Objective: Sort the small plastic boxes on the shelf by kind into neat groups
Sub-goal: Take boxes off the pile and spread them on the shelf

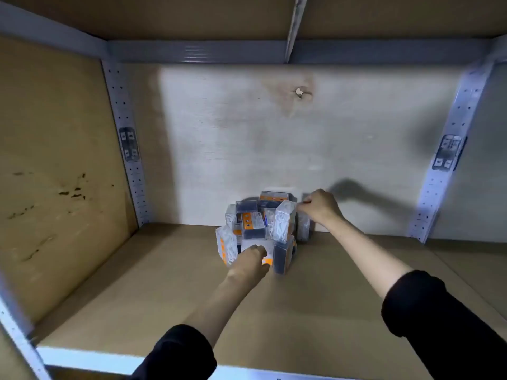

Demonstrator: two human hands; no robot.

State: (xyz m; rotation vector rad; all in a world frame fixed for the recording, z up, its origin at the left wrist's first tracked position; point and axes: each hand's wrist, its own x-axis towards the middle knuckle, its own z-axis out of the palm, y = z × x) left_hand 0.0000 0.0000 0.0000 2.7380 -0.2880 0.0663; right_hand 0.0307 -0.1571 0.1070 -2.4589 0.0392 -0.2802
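Boxes [260, 229], small and clear plastic with orange labels, sit jumbled in one heap at the back of the shelf [164, 283], against the pale rear wall [233, 133]. From the heap's centre, I see my left hand [251, 259] at six o'clock, fingers curled over a white-and-orange box [267, 260] at the front edge; whether it truly grips I cannot tell. My right hand [319, 205] is at two o'clock, fingers pinched together on the top corner of a tilted clear box [284, 224]. Both black sleeves [439, 325] reach in from the shelf's front.
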